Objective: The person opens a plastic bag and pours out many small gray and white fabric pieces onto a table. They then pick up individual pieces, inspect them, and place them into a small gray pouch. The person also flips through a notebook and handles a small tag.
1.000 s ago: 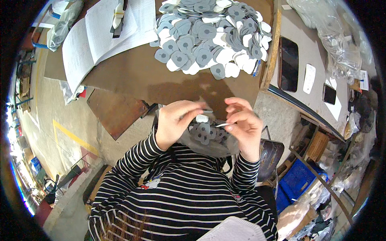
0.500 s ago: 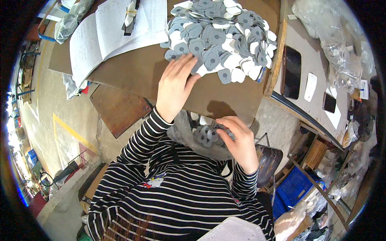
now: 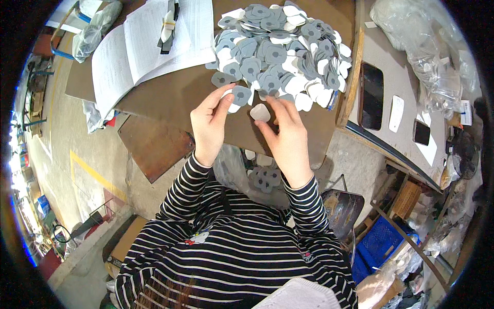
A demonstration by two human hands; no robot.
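Note:
My left hand [image 3: 208,123] is closed, pinching a flat grey rounded foam-like piece [image 3: 240,95] with a small dark mark at its middle. Beside it, at the near edge of the pile, my right hand [image 3: 289,136] has thumb and fingers apart. A pale, rounded flat piece [image 3: 260,113] is by the right thumb tip; whether the thumb touches it I cannot tell. A large heap of grey and white flat pieces [image 3: 275,54] covers the far part of the brown table [image 3: 170,95]. Below the table edge, a clear plastic bag [image 3: 230,167] holds similar pieces [image 3: 265,178].
An open notebook [image 3: 113,62] with a clip-like bundle [image 3: 168,28] lies at far left. A wooden rim [image 3: 351,77] bounds the table's right side. Beyond it, two phones [image 3: 371,95] [image 3: 422,133] rest on a grey table. A stool [image 3: 340,208] and blue crate [image 3: 378,242] stand lower right.
My right hand has moved up from the bag to the near edge of the pile. My left hand has drawn slightly back and now holds a grey piece.

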